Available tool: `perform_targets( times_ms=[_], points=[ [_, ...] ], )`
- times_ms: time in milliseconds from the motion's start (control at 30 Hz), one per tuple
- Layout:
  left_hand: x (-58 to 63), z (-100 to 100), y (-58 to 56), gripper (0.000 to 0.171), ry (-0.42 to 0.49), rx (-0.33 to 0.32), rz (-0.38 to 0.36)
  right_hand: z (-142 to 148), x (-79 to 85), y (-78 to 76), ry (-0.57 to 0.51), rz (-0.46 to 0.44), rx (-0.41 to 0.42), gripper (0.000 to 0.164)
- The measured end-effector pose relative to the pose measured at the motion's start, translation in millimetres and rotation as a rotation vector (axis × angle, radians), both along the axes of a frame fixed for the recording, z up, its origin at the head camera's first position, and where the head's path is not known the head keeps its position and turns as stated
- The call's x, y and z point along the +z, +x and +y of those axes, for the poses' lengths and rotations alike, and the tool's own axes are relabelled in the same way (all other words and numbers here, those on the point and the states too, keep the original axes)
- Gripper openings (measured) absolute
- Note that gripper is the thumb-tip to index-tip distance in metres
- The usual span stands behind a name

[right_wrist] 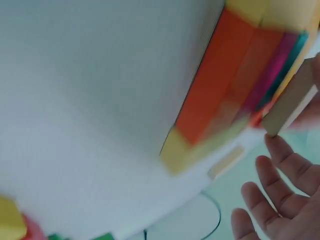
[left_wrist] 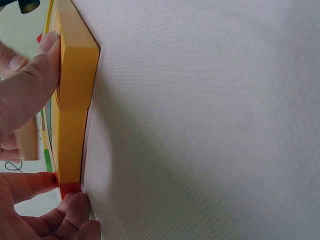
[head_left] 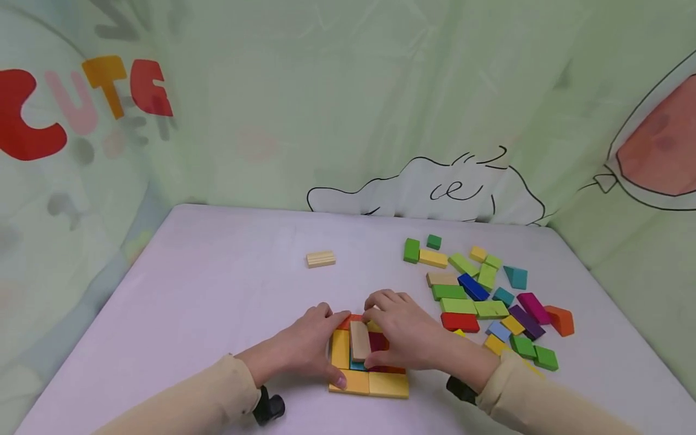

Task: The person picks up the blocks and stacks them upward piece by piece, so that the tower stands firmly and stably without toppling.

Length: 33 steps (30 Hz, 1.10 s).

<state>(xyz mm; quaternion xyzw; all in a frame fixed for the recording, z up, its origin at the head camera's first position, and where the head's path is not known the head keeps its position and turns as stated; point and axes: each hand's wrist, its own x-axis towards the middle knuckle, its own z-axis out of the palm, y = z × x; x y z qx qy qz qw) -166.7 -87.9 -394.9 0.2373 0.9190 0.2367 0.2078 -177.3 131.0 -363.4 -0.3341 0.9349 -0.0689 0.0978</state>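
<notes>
A flat rectangle of coloured blocks lies in front of me. My left hand [head_left: 301,341] is spread along its left side, thumb on the front-left yellow block [head_left: 349,382], index fingertip at the red block [left_wrist: 69,189] of the far corner. A plain wooden block [head_left: 359,341] is held by the thumb and fingers of my right hand [head_left: 406,334], tilted over the middle of the rectangle; its other fingers [right_wrist: 295,167] are extended. Beneath and beside it show dark red, teal [right_wrist: 284,70], magenta [right_wrist: 267,75] and orange [right_wrist: 215,77] blocks. My right hand hides part of the right side.
Many loose blocks lie to the right, among them a red block [head_left: 460,322], a blue block [head_left: 473,287] and a teal triangle [head_left: 515,277]. A grooved wooden piece [head_left: 321,259] lies farther back. A printed curtain [head_left: 272,121] stands behind the white table [head_left: 234,266].
</notes>
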Motion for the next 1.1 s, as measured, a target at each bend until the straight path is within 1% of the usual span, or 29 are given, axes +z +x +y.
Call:
perform_targets(
  times_ms=[133,267,600,900,1000,1100],
  points=[
    [-0.5,-1.4,0.4,0.107,0.015,-0.008,0.008,-10.5,-6.9,6.5,0.036,0.027,0.016,0.059],
    [-1.7,-1.4,-0.1,0.106,0.017,-0.015,0.009,-12.3,-10.3,8.4,0.024,0.041,0.013,0.061],
    [-0.6,-1.4,-0.3,0.106,0.017,-0.018,0.008,-16.5,-9.0,9.7,0.03,0.053,0.015,0.065],
    [-1.8,0.3,-1.0,0.106,0.023,-0.027,0.011,-12.9,-7.4,10.6,0.038,0.04,0.007,0.068],
    [-1.1,0.6,-0.9,0.106,0.025,-0.016,0.007,-5.7,-2.6,7.9,0.026,0.043,-0.004,0.07],
    [-0.3,1.2,-0.1,0.106,0.015,0.006,-0.005,9.3,4.4,-2.4,0.008,0.075,-0.06,0.069]
  ],
)
